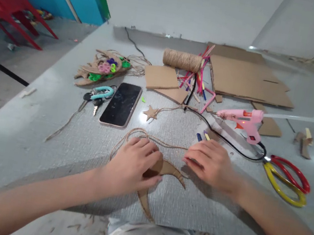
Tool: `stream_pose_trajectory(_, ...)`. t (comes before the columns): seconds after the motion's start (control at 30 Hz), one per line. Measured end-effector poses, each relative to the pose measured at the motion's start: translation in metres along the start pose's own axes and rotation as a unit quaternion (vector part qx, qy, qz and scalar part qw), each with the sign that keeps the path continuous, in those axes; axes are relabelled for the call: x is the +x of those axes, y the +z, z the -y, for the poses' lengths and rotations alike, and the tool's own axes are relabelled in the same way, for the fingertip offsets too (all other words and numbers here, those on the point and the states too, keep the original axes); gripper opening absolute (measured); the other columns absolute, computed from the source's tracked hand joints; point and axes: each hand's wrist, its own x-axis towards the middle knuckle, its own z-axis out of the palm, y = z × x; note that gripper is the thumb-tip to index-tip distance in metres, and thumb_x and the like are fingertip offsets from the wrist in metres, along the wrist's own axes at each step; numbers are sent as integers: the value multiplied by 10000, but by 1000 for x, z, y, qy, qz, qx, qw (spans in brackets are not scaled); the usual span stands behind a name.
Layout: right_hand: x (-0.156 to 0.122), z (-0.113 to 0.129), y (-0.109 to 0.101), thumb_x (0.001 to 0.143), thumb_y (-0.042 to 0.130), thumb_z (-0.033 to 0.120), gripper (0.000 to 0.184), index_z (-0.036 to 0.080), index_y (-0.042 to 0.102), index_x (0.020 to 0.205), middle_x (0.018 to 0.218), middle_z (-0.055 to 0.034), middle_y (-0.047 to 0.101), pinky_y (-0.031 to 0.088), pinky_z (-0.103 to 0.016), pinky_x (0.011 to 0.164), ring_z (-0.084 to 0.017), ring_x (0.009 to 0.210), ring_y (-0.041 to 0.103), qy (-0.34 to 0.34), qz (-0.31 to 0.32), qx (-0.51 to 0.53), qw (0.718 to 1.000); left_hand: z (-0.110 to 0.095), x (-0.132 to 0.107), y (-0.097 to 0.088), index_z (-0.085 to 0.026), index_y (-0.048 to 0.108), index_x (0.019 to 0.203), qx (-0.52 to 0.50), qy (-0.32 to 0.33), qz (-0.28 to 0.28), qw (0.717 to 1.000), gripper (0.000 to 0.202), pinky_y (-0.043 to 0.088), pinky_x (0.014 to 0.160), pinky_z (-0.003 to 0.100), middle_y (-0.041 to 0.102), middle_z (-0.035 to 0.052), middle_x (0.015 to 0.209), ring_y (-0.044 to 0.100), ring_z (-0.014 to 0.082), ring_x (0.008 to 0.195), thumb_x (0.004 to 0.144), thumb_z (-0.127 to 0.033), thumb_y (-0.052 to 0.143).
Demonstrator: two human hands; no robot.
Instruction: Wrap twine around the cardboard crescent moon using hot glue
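Note:
My left hand (137,162) holds a brown cardboard crescent (172,170) down near the front of the table, fingers bent over its thick middle and thumb at its inner curve. The crescent's two pointed tips show; its middle is hidden. Loops of twine (157,139) curve behind my left hand and run right to my right hand (212,163). The fingers of that hand are closed together on the twine, right of the crescent. A small cardboard star (150,112) on twine lies farther back.
A phone (121,104) and keys (96,106) lie left, behind them a decorated cardboard piece (105,67). A twine spool (182,60), cardboard sheets (246,76) and pipe cleaners are at the back. A pink glue gun (243,120), its black cord and scissors (287,181) lie right.

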Motion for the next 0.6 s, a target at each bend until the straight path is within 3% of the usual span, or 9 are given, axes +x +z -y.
stream_pose_trajectory(0.13, 6, -7, 2, 868, 604, 343, 256, 187, 540, 675, 628, 4, 602, 374, -279, 606, -126, 611, 542, 77, -2, 25, 997, -11, 10, -10, -170, 578, 940, -15, -30, 53, 998, 254, 448, 730, 353, 662, 57, 899, 613, 248, 873, 747, -326, 635)
stream_pose_trajectory(0.2, 12, -7, 2, 855, 609, 390, 212, 187, 578, 802, 765, -29, 654, 421, -295, 673, -156, 727, 594, 126, 24, 76, 989, -20, 13, -21, -176, 564, 1004, -1, -49, 81, 995, 273, 449, 659, 315, 682, 37, 833, 644, 227, 785, 761, -294, 603)
stream_pose_trajectory(0.27, 20, -5, 0, 849, 605, 411, 282, 188, 565, 1016, 972, -66, 677, 457, -324, 797, -178, 901, 620, 153, 55, 196, 967, -29, 13, -39, -186, 545, 1100, 59, -62, 81, 993, 327, 436, 591, 300, 695, 32, 779, 659, 231, 712, 793, -300, 564)
stream_pose_trajectory(0.33, 27, -1, -6, 879, 540, 439, 386, 187, 492, 1168, 1084, -84, 659, 473, -335, 834, -172, 960, 619, 148, 80, 338, 926, -39, 10, -65, -183, 511, 1198, 151, -57, 34, 986, 397, 444, 591, 307, 705, 54, 777, 671, 247, 712, 823, -310, 536)
stream_pose_trajectory(0.43, 37, 10, -25, 876, 511, 478, 457, 183, 444, 1219, 1004, -68, 665, 502, -319, 752, -158, 871, 629, 114, 106, 436, 886, -54, 2, -117, -185, 480, 1266, 254, -42, -36, 966, 420, 472, 688, 309, 713, 95, 863, 681, 242, 804, 862, -295, 509)
stream_pose_trajectory(0.53, 45, 21, -54, 781, 664, 405, 493, 191, 475, 1183, 805, 5, 639, 501, -289, 713, -127, 751, 611, 99, 106, 439, 887, -69, -7, -175, -166, 411, 1325, 287, -132, -84, 945, 529, 482, 761, 360, 692, 78, 825, 667, 266, 846, 857, -379, 530)
stream_pose_trajectory(0.6, 49, 28, -78, 770, 683, 353, 458, 193, 504, 1160, 755, 27, 605, 490, -269, 678, -106, 693, 580, 109, 78, 418, 899, -77, -13, -212, -143, 311, 1393, 274, -188, -119, 936, 624, 448, 862, 477, 673, 77, 874, 628, 308, 977, 874, -436, 499)
